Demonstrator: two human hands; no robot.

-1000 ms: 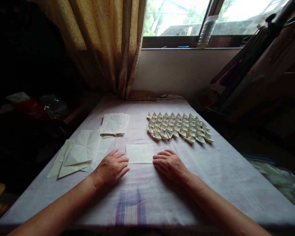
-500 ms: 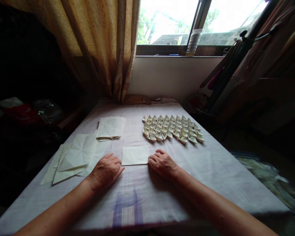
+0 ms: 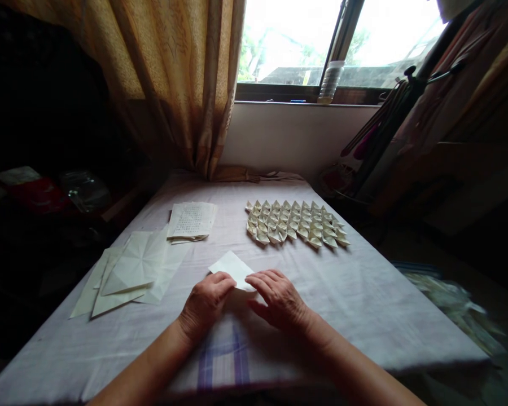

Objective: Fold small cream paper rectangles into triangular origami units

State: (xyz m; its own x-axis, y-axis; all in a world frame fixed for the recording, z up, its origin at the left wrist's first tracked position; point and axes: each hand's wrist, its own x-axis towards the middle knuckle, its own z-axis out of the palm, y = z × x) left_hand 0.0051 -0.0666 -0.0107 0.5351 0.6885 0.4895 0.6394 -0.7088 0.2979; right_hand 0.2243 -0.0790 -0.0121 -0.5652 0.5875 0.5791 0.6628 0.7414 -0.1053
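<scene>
A folded piece of white paper (image 3: 230, 264) lies on the cloth in front of me, turned so that one corner points away. My left hand (image 3: 207, 301) is closed at the paper's near left edge, its fingers bent over that edge. On the other side my right hand (image 3: 281, 299) touches the near right edge with its fingertips; those fingers are stretched out and the thumb stands apart below them. Both hands cover parts of the paper's near side.
Rows of small folded paper pieces (image 3: 296, 223) stand at the back right. A stack of printed sheets (image 3: 190, 220) lies back left, with creased loose sheets (image 3: 138, 262) nearer me. Beyond the cloth-covered table (image 3: 342, 316) hang a curtain (image 3: 186, 84) and a window.
The paper has turned from lying square to lying cornerwise and looks smaller. My left hand has moved right to its near edge, and my right hand's fingers have stretched out.
</scene>
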